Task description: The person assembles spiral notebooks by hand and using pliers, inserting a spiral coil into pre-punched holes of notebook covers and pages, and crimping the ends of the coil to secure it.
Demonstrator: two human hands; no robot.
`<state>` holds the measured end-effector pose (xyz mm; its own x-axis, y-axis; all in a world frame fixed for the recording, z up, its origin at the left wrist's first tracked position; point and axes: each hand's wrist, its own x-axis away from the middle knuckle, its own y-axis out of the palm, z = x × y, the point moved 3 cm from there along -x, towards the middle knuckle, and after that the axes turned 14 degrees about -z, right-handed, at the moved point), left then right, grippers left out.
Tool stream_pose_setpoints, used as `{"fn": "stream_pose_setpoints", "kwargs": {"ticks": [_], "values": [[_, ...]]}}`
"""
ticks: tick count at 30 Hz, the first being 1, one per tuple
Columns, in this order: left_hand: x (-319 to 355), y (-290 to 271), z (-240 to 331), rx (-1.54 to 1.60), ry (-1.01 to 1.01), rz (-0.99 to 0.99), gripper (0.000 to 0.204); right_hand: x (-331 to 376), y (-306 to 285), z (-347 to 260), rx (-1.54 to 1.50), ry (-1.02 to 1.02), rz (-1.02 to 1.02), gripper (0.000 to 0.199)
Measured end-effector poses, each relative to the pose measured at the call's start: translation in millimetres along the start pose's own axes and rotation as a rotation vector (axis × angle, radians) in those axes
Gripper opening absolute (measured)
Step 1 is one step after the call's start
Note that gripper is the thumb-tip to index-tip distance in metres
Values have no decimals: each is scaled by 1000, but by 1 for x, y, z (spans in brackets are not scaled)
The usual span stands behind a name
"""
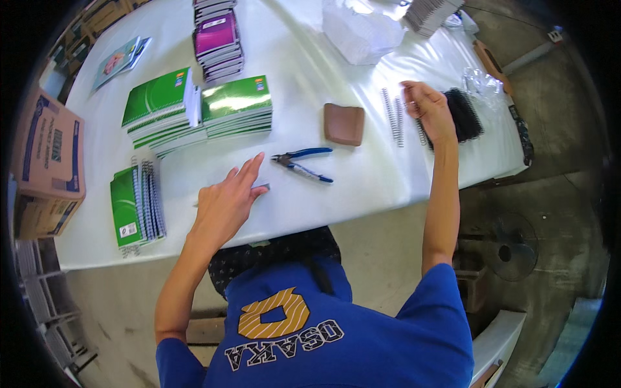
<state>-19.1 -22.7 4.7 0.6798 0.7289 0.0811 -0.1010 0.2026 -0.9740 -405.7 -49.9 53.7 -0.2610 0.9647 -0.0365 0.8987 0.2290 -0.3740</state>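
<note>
Two bare hands work above a white table in the head view. The left hand is at the centre left of the frame, palm down, its fingers stretched out and the thumb standing apart. Below it appears the edge of a thin grey thing; I cannot tell what this is, because the hand covers it. The right hand is at the upper right, with fingers bent and the thumb near to them; whether it pinches something, I cannot tell.

The loose coils lie just to the left of this hand, and a pile of black coils lies just to its right. Between both hands are the pliers, their handles apart, and a brown block. At upper left stand two piles of green notebooks; below them, at the left, are notebooks with coils. Purple notebooks are at the top, and a carton is at the left edge.
</note>
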Motion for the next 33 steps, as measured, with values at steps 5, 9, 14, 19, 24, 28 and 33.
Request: {"fn": "stream_pose_setpoints", "kwargs": {"ticks": [5,9,14,19,24,28,33], "values": [[-1,-3,-10,19,-67,-77,62,-7,185,-46,35,-270,-92,24],[-3,-7,-4,45,-12,-23,62,-14,208,-30,20,-124,-118,25],[-2,-5,-5,29,-3,-27,63,-20,206,-28,36,-163,-133,22],[-2,-7,-6,56,4,-55,63,-26,203,-20,-28,-142,-302,17],[-4,2,-13,-103,117,196,64,-23,205,-33,300,-183,-380,16],[-6,-9,-4,39,108,115,59,-20,198,-34,447,-200,-342,19],[-7,-10,-8,221,45,-100,54,-18,202,-50,489,-194,-371,23]]}}
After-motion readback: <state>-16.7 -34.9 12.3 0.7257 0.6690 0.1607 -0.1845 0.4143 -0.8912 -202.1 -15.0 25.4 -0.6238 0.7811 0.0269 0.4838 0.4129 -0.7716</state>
